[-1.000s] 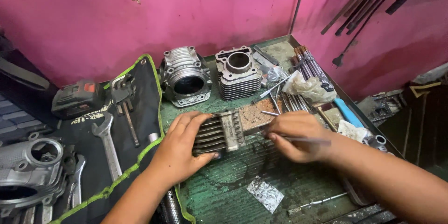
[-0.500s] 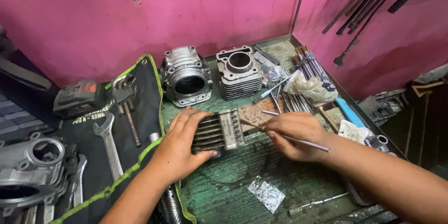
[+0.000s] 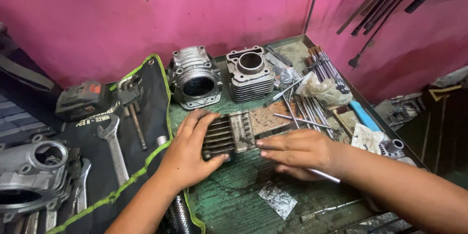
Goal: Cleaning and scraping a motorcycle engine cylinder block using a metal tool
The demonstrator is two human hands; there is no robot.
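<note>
You're mid-cleaning: left hand (image 3: 187, 153) flat, pinning the finned block (image 3: 228, 134) at centre of the green tabletop (image 3: 234, 200); right hand (image 3: 297, 152) closed in a grip on a thin rod (image 3: 324, 176), tip at the fins. Next likely calls for steady scraping. Pink walls (image 3: 195, 9), two cylinders (image 3: 222, 75) behind.

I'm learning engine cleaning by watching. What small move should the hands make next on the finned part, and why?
Probably draw the thin metal rod along the next groove: the left hand already pins the finned cylinder flat, and the right hand has the rod's tip at its fins.
</note>
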